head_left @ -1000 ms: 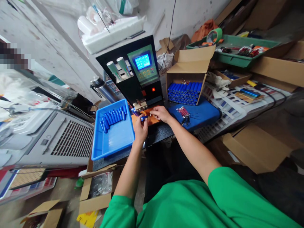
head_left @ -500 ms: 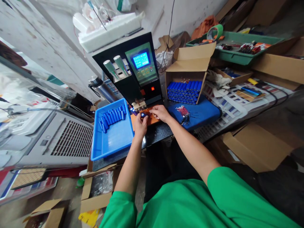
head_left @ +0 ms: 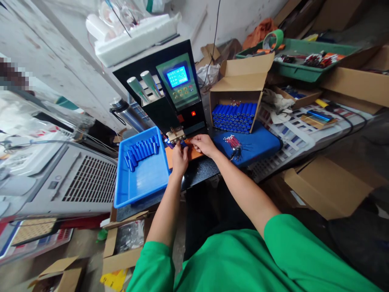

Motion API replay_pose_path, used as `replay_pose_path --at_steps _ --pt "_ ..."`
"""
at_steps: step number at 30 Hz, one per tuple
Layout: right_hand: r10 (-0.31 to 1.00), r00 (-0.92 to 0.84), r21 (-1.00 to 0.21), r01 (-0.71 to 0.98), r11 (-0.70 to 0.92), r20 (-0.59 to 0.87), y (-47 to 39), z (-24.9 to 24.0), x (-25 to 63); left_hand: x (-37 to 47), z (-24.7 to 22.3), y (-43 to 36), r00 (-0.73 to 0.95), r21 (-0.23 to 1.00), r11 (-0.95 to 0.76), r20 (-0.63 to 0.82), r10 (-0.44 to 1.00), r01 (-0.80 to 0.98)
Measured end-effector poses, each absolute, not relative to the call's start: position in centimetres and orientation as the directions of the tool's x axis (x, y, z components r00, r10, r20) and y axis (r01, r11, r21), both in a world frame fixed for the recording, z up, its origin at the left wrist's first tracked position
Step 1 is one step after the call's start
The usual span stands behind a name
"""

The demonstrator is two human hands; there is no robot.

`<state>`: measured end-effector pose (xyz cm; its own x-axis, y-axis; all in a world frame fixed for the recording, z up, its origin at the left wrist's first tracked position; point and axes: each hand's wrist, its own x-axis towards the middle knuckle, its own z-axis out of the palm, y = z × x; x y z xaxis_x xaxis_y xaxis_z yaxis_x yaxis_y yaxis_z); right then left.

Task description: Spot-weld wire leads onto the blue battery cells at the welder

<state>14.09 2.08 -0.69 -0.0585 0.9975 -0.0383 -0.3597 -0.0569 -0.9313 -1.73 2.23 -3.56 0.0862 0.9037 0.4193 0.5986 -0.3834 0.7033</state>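
My left hand (head_left: 180, 159) is closed around a blue cylindrical battery cell (head_left: 183, 144), mostly covered by the fingers, right at the welding head (head_left: 176, 136) of a black spot welder (head_left: 164, 111). Beside it, my right hand (head_left: 204, 145) is pinched over an orange work plate (head_left: 194, 153); whatever sits between its fingertips is too small to make out. On the blue pad to the right lies a bunch of red and black wire leads (head_left: 234, 145). An open cardboard box (head_left: 238, 83) behind it holds stacked blue cells (head_left: 234, 117).
At my left stands a blue plastic tray (head_left: 146, 186) with a row of blue cells (head_left: 141, 150). A steel flask (head_left: 129, 113) is behind it. Farther right are a green tray (head_left: 316, 73) with wires and tape, and more cardboard boxes (head_left: 328, 186).
My left hand has moved forward with the cell, bringing it up to the welding head. My right hand stays pinched in nearly the same place. The view has shifted slightly.
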Motion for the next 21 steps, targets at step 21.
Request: replay_pose_path --at_steps 21 --pt "0.999 0.050 -0.866 -0.500 0.014 -0.013 1.4 0.1 10.4 -1.4 -2.6 1.1 0.049 0.789 -0.379 0.408 0.912 0.483"
